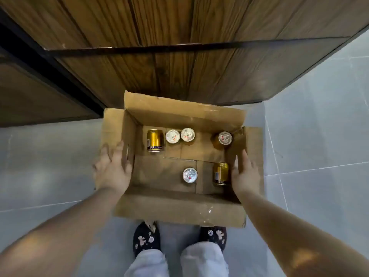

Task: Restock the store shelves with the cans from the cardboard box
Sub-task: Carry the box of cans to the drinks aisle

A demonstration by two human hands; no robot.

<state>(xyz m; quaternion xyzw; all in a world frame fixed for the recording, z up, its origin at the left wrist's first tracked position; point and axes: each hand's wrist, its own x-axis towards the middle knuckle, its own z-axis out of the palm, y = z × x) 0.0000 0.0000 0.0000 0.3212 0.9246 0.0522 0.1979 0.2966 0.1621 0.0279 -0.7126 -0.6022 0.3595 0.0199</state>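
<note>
An open cardboard box [179, 210] stands on the floor in front of my feet. Several gold cans are in it. One can [155, 140] lies on its side at the back left. Two upright cans [172, 136] show silver tops beside it. A tilted can [225, 137] leans in the back right corner. Another upright can [190, 175] stands near the front, with a can on its side [221, 173] to its right. My left hand [111, 168], blurred, rests with spread fingers against the box's left wall. My right hand [245, 176] lies flat against the right wall, beside the lying can.
A dark wooden shelf unit [179, 72] with a black edge rises directly behind the box. Grey floor tiles [319, 136] spread to the left and right. My feet in dark patterned slippers [146, 238] stand just behind the box's near flap.
</note>
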